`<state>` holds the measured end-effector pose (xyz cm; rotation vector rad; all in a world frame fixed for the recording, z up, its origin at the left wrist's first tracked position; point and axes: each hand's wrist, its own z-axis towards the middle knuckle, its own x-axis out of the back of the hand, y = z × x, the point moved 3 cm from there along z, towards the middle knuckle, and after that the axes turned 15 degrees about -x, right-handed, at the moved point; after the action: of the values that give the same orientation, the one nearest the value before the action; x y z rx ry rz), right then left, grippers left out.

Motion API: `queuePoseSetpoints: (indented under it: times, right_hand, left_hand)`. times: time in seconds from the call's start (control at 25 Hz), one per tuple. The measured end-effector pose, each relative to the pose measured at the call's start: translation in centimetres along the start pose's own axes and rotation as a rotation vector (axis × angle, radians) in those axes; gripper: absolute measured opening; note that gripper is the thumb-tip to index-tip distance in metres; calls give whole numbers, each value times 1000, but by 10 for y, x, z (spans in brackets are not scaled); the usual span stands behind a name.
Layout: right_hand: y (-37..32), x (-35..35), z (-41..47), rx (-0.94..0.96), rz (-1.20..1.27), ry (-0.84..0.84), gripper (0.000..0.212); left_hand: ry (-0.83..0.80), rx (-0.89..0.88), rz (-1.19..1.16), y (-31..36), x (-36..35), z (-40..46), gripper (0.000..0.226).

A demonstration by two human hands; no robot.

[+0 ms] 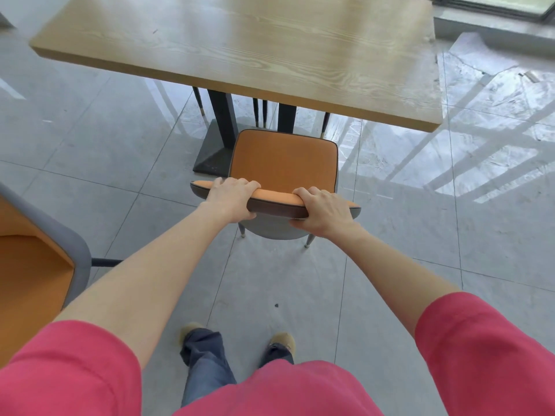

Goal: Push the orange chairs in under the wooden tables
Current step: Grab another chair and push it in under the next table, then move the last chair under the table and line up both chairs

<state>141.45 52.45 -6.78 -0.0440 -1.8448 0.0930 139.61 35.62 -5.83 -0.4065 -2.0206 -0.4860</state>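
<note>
Currently both hands clamp the top rail of the orange chair (283, 163). Left hand (231, 201) wraps the left end, fingers over the front, thumb under; right hand (322, 213) grips the right end the same way. Both closed tight on the backrest.

Chair sits just in front of the wooden table (270, 46), seat front edge right at the table's near edge, most of the seat not yet under. Seat is orange fabric, squarish with rounded corners and dark piping; shell back is grey, legs thin, dark and tapered with metal tips.

Obstacles: dark table pedestal (220, 121) with flat square base plate sits just left of the seat's front corner, close. More thin chair legs (259, 111) show beyond, under the table. Second orange chair (36, 259) with grey rim at far left, well apart.

Tabletop is a thick light slab with bold grain. Floor (120, 163) is glossy grey tile, window reflections at right.
</note>
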Motion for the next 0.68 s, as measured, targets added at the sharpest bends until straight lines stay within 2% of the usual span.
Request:
queuePoseSetpoints:
  times: [0.08, 0.16, 0.44, 0.68]
  right_hand:
    - [2, 4, 1, -3, -9, -140, 72]
    - [-5, 12, -2, -7, -17, -172, 80]
    - [-111, 26, 0, 185, -19, 5, 66]
    - [-225, 19, 21, 328, -81, 42, 62]
  left_hand:
    - [-13, -63, -86, -6, 7, -10, 63]
    - [-1, -90, -136, -21, 12, -24, 62]
    - [90, 43, -115, -102, 15, -85, 61]
    - [120, 190, -140, -190, 14, -148, 63]
